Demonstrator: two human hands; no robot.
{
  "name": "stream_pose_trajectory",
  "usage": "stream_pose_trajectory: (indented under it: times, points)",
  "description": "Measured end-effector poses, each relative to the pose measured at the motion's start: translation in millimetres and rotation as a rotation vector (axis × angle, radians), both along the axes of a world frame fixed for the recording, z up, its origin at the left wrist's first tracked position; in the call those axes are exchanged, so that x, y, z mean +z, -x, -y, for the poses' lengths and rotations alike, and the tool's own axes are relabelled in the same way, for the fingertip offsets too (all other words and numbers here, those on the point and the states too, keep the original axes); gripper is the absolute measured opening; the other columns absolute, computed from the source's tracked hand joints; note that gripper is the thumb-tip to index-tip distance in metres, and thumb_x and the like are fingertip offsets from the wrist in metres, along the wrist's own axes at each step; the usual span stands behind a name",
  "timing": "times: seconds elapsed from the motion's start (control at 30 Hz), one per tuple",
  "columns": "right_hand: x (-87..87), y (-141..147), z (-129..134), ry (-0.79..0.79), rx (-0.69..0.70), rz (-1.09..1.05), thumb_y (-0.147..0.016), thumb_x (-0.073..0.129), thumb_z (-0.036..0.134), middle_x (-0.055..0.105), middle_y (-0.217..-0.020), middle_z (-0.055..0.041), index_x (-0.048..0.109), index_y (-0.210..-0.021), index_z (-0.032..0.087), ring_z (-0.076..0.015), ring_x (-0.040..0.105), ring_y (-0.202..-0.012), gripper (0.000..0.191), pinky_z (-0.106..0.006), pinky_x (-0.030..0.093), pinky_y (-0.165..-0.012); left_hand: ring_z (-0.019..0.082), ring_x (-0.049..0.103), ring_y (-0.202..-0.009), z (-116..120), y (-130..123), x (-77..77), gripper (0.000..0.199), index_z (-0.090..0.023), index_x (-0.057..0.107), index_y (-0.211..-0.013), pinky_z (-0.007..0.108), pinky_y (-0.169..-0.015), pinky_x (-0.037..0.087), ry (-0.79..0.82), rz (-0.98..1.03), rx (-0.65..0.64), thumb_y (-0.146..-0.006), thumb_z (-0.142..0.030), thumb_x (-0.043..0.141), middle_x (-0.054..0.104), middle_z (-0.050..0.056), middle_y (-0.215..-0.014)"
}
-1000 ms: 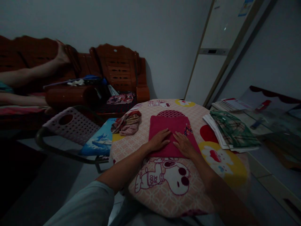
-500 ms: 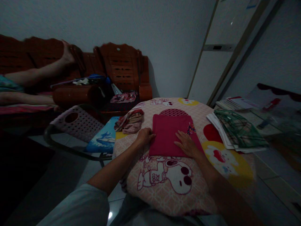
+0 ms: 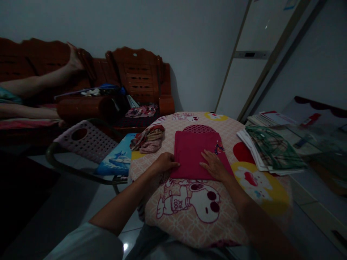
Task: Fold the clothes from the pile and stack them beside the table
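A magenta garment [image 3: 193, 159], folded into a flat near-rectangle, lies on the cloth-covered table in front of me. Small dark floral decoration shows near its far right corner, and a dotted rounded part [image 3: 200, 128] sticks out beyond its far edge. At its left edge is my left hand [image 3: 164, 162], fingers curled together, thumb and fingertips closed on the fabric's border. My right hand [image 3: 215, 166] rests flat on the right half of the garment with its fingers spread. A crumpled patterned cloth [image 3: 150, 139] lies beyond my left hand.
A patterned tablecloth [image 3: 187, 231] with cartoon dogs covers the round table. To the right lie a green plaid cloth [image 3: 273, 148] and white sheets. On the left stand a chair [image 3: 89, 139] with a blue cushion [image 3: 118, 157] and a wooden sofa [image 3: 141, 76], where a person's legs [image 3: 40, 83] rest.
My left hand has slid slightly nearer to me along the garment's left edge. My right hand stays flat in nearly the same place. The whole view has shifted a little.
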State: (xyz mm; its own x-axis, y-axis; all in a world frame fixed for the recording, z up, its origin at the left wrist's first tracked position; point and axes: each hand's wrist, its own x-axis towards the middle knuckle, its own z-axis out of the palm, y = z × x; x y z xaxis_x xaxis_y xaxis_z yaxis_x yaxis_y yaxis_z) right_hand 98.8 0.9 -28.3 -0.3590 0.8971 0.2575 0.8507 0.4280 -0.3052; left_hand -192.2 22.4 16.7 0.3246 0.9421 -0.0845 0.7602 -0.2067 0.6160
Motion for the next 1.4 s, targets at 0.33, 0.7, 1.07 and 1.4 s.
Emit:
stream_pose_trajectory:
  times: [0.33, 0.7, 1.07, 1.4]
  points:
    - [-1.6, 1, -1, -0.007, 0.002, -0.053, -0.094, 0.042, 0.059, 0.043, -0.151, -0.0161, 0.05, -0.142, 0.016, -0.0304, 0.037, -0.141, 0.065, -0.052, 0.027, -0.116, 0.027, 0.062, -0.109, -63, -18, 1.4, 0.046, -0.013, 0.057, -0.121, 0.032, -0.09, 0.045, -0.314, -0.215, 0.065, -0.084, -0.039, 0.064, 0.065, 0.017, -0.119]
    - [-5.1, -27, -27, -0.133, -0.193, -0.377, -0.091, 0.049, 0.045, 0.061, -0.132, -0.0179, 0.063, -0.128, 0.014, -0.0288, 0.054, -0.126, 0.05, -0.049, 0.04, -0.108, 0.032, 0.053, -0.124, -132, -47, -8.8, 0.058, -0.007, 0.045, -0.136, 0.036, -0.099, 0.041, -0.312, -0.29, 0.389, -0.09, -0.039, 0.057, 0.058, 0.022, -0.132]
    - [28.1, -71, -135, 0.151, -0.771, -0.641, -0.068, 0.066, 0.026, 0.074, -0.101, -0.0091, 0.067, -0.116, 0.012, -0.0222, 0.07, -0.092, 0.05, -0.03, 0.054, -0.079, 0.027, 0.066, -0.101, -169, -30, -10.1, 0.045, -0.018, 0.068, -0.096, 0.028, -0.075, 0.045, -0.088, -0.175, 0.376, -0.078, -0.058, 0.063, 0.072, 0.013, -0.106]
    - [38.7, -70, -183, 0.33, -0.68, -0.46, -0.049, 0.077, 0.014, 0.06, -0.047, 0.0025, 0.07, -0.06, 0.015, -0.0151, 0.058, -0.049, 0.014, -0.022, 0.042, -0.047, 0.017, 0.063, -0.079, -183, -34, -29.9, 0.023, -0.015, 0.068, -0.091, 0.025, -0.068, 0.046, -0.083, 0.306, 0.29, -0.073, -0.029, 0.068, 0.071, 0.005, -0.089]
